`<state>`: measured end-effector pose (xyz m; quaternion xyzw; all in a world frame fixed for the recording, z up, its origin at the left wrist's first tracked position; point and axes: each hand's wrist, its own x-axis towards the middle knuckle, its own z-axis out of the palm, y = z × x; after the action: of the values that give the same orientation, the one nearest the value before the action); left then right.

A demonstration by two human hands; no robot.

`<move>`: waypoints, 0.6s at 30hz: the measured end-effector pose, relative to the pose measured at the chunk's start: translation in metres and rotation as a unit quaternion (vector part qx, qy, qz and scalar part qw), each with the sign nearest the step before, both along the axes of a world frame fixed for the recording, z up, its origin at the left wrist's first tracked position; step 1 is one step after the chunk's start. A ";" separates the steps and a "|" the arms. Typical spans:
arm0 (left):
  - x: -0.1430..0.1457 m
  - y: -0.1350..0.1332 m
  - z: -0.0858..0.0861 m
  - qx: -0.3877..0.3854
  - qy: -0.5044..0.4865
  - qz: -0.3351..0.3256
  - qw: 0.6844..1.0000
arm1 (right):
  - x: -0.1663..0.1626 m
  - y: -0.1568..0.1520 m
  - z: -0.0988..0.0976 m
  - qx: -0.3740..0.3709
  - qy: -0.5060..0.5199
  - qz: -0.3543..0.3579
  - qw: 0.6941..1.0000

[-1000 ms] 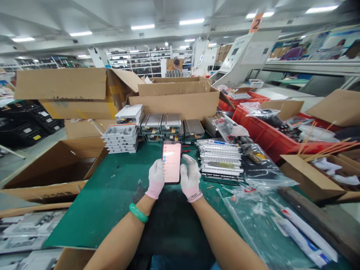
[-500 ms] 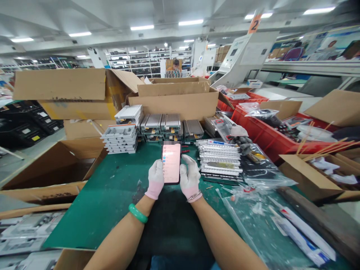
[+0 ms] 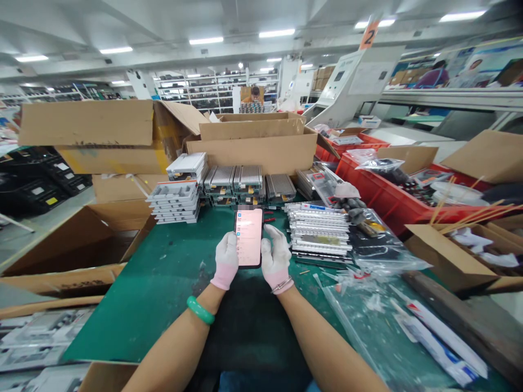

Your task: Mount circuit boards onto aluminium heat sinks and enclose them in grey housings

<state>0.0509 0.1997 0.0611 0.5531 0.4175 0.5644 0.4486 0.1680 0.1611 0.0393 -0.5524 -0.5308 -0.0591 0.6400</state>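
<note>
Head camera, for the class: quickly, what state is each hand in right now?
Left hand: closed, holding the smartphone by its left edge.
Right hand: closed, holding the same smartphone by its right edge.

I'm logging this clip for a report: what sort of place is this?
Probably a factory assembly floor: stacks of finned metal parts by a green work mat, red crates, and opened cardboard boxes, with long shelving behind.
</note>
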 end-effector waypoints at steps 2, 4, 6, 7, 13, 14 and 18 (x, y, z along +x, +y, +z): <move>0.000 0.000 -0.001 0.002 0.001 0.000 1.000 | 0.000 0.000 0.000 0.001 -0.002 0.002 1.000; -0.001 0.001 -0.002 0.004 0.002 0.000 1.000 | 0.000 0.000 0.000 0.001 -0.002 0.004 1.000; -0.001 0.001 -0.002 0.005 0.004 -0.001 1.000 | 0.000 0.000 0.000 -0.001 -0.003 0.004 1.000; -0.001 0.001 -0.003 0.006 0.004 -0.001 1.000 | 0.000 0.000 0.000 -0.002 -0.002 0.004 1.000; -0.001 0.001 -0.003 0.006 0.008 0.001 1.000 | 0.000 -0.001 0.001 0.005 -0.003 0.006 1.000; 0.000 0.001 -0.003 0.007 0.009 0.001 1.000 | 0.000 -0.001 0.001 0.004 -0.003 0.006 1.000; 0.000 0.002 -0.003 0.012 0.015 0.003 1.000 | 0.000 -0.001 0.001 0.000 -0.002 0.006 1.000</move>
<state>0.0505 0.2017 0.0577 0.5657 0.4193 0.5620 0.4339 0.1684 0.1605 0.0404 -0.5489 -0.5352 -0.0566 0.6395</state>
